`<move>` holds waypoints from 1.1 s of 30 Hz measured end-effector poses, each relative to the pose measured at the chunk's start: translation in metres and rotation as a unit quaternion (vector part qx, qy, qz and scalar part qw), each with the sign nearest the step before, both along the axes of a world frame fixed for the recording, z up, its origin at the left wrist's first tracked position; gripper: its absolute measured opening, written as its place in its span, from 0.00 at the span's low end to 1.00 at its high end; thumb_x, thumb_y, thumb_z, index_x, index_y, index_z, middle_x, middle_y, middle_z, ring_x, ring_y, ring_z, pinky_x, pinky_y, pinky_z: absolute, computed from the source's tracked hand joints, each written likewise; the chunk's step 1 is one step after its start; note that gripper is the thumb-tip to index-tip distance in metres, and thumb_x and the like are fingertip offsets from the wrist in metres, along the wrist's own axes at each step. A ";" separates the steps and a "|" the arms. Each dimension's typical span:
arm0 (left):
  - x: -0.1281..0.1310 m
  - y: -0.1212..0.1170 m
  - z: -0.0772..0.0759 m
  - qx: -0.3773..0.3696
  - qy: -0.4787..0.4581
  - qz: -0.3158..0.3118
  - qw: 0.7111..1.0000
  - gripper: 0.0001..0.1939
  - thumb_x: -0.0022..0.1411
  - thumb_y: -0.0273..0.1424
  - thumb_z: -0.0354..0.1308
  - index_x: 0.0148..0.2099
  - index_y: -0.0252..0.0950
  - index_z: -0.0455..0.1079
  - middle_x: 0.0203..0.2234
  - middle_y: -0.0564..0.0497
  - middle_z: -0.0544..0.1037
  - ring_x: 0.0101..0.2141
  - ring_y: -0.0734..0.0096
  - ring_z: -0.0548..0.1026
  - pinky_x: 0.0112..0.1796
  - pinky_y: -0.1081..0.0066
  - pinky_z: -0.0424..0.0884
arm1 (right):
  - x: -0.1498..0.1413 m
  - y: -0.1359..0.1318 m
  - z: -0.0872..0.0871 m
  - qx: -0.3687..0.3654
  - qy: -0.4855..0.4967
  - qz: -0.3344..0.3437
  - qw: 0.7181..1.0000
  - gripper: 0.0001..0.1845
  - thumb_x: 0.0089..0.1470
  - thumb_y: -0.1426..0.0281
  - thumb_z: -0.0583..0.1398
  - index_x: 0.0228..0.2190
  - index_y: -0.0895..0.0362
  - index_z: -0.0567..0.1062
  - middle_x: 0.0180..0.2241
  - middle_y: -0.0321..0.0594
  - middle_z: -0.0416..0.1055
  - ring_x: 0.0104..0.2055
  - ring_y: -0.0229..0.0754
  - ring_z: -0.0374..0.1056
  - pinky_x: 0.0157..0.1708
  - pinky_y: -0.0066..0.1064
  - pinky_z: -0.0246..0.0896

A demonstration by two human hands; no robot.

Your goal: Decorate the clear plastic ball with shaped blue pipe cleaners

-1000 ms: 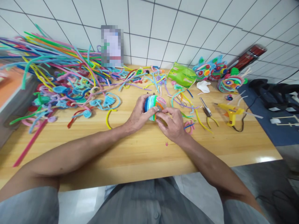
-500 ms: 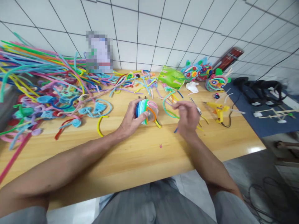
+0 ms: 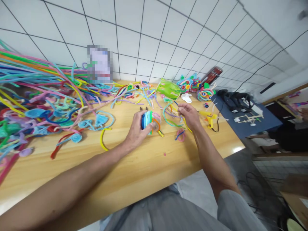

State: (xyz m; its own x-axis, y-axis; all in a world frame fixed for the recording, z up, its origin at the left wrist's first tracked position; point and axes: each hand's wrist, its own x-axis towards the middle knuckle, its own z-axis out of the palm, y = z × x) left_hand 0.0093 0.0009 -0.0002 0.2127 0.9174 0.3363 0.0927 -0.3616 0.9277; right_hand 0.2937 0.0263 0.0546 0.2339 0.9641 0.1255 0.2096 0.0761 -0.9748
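Note:
My left hand (image 3: 137,131) is wrapped round a clear ball (image 3: 156,127) partly covered with pipe cleaners in blue, white, green, orange and pink. Its thumb presses on the near side. Two dark tips (image 3: 143,109) show behind the ball, and a yellow-and-black end (image 3: 160,132) sticks out below it. To the right, my right hand (image 3: 190,117) is raised over loose pipe cleaners, thumb and fingers pinched together. Whatever they may hold is too small to see. Near its fingers lie a turquoise pipe cleaner (image 3: 164,113) and a pink-and-blue loop (image 3: 180,135).
Many loose pipe cleaners (image 3: 31,73) and shaped pieces crowd the left side. At the back lie a green packet (image 3: 168,89), decorated balls (image 3: 205,94) and white tissue (image 3: 186,98). A yellow glue gun (image 3: 210,120) with a cord lies right. Beyond is a blue surface (image 3: 262,120).
The view has turned right, so the table's things sit further left. My right hand has shifted slightly, and the pink-and-blue loop now shows below it. My left hand keeps holding the ball.

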 end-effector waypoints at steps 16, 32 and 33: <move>0.000 -0.001 0.001 0.009 0.009 0.000 1.000 0.27 0.66 0.41 0.63 0.64 0.42 0.63 0.59 0.42 0.70 0.60 0.51 0.70 0.62 0.50 0.67 | -0.019 -0.004 0.004 -0.016 0.137 0.108 0.984 0.25 0.44 0.54 0.74 0.40 0.50 0.74 0.27 0.29 0.66 0.28 0.37 0.64 0.29 0.32 0.65; -0.005 -0.003 0.003 -0.015 0.024 -0.012 1.000 0.28 0.68 0.42 0.62 0.65 0.41 0.61 0.59 0.41 0.70 0.59 0.51 0.71 0.61 0.51 0.68 | 0.021 0.017 -0.032 0.049 -0.083 0.000 0.995 0.17 0.46 0.63 0.69 0.39 0.51 0.75 0.32 0.34 0.72 0.34 0.42 0.67 0.38 0.36 0.67; -0.005 -0.002 0.003 -0.017 0.023 -0.013 0.999 0.28 0.68 0.42 0.62 0.65 0.41 0.61 0.59 0.41 0.70 0.59 0.51 0.70 0.61 0.51 0.68 | 0.024 0.018 -0.035 0.069 -0.164 -0.021 0.984 0.15 0.47 0.64 0.69 0.38 0.52 0.76 0.34 0.36 0.74 0.37 0.43 0.68 0.41 0.38 0.68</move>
